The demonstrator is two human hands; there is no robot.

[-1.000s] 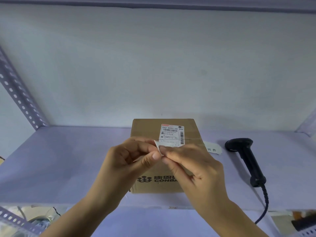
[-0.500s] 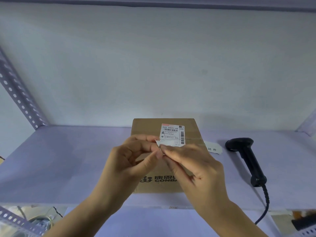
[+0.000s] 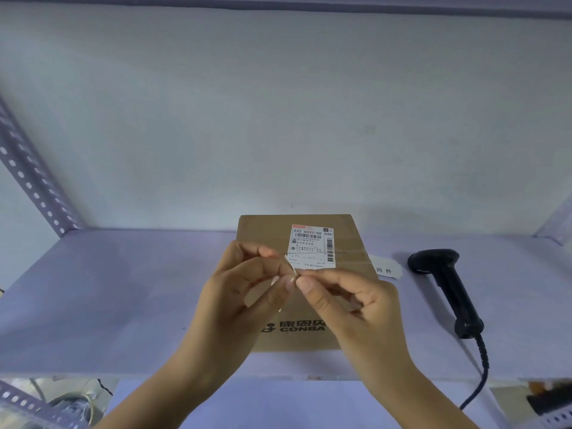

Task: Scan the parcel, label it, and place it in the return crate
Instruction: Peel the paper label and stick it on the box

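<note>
Left hand: your left hand [image 3: 244,292] pinched a small white label [image 3: 291,267].
Right hand: your right hand [image 3: 349,300] pinched the label's other side.
Parcel: the cardboard parcel [image 3: 303,305] lay on the shelf [image 3: 108,289], under your hands.
Scanner: the black scanner [image 3: 445,286] lay right of it, apart.

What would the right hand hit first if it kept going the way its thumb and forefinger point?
The right hand points left, its grip pinching a small sticker. Straight on, it would first meet the fingertips of the left hand, which already almost touch it above the parcel.
</note>
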